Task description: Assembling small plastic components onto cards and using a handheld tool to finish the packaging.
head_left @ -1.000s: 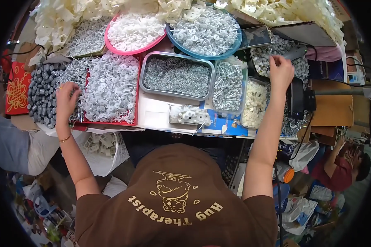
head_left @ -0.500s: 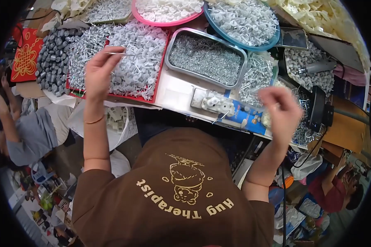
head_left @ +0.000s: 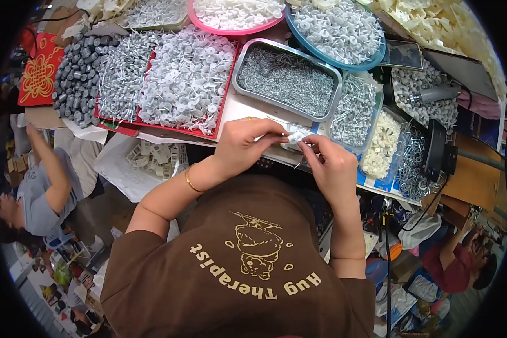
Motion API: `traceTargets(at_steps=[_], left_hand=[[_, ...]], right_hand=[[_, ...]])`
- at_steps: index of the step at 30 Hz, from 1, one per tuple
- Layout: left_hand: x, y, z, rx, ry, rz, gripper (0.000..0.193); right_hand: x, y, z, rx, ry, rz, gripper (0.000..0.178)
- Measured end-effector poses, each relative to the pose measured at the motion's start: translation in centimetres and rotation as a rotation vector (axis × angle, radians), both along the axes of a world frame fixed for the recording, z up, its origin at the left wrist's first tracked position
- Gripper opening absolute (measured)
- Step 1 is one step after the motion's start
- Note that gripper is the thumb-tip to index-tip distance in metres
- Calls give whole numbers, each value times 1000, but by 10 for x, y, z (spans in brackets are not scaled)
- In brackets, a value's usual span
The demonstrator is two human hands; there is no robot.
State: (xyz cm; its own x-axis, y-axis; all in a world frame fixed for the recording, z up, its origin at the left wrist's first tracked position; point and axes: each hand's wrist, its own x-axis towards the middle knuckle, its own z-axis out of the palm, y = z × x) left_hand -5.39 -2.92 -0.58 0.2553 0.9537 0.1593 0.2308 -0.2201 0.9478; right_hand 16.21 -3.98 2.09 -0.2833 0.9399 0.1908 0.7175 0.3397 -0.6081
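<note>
My left hand (head_left: 243, 145) and my right hand (head_left: 331, 163) meet over the front edge of the worktable. Each has its thumb and forefinger closed in a pinch; what exactly sits in the fingertips is too small to make out. Between them are small white plastic pieces (head_left: 294, 135) on a holder that the fingers mostly hide. Just behind the hands stands a metal tray (head_left: 336, 90) of small silver screws or pins. Left of it, a red tray (head_left: 226, 96) holds white round plastic pieces with metal pins.
Grey plugs (head_left: 76, 84) are heaped at far left. Pink (head_left: 231, 32) and blue (head_left: 366, 63) basins of white parts stand behind. To the right are a tub of cream pieces (head_left: 380, 149), loose metal screws (head_left: 412, 169) and a black device (head_left: 435, 149). Other people sit at both sides.
My left hand has come from above the red tray, where it pinched a thin metal pin, to the white pieces. My right hand has moved left from the right-hand tubs to meet it.
</note>
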Motion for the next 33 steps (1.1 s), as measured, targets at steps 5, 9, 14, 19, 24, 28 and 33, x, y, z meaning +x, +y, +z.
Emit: traceTargets(at_steps=[5, 9, 14, 19, 24, 28, 33], left_hand=[[8, 1, -2, 365, 199, 0, 17], [17, -3, 11, 512, 379, -59, 16], [12, -2, -4, 273, 405, -23, 14], [10, 2, 9, 336, 362, -18, 23], [-32, 2, 19, 192, 306, 167, 25], [-46, 14, 17, 265, 312, 221, 18], [-71, 18, 24, 318, 349, 272, 16]], right_hand=[[0, 0, -1, 0, 30, -21, 12], [1, 3, -1, -13, 42, 0, 9], [18, 23, 23, -214, 99, 33, 12], [61, 115, 15, 54, -62, -476, 19], [94, 165, -14, 44, -405, -395, 21], [96, 189, -25, -119, -570, -278, 28], [121, 196, -36, -124, -608, -277, 28]])
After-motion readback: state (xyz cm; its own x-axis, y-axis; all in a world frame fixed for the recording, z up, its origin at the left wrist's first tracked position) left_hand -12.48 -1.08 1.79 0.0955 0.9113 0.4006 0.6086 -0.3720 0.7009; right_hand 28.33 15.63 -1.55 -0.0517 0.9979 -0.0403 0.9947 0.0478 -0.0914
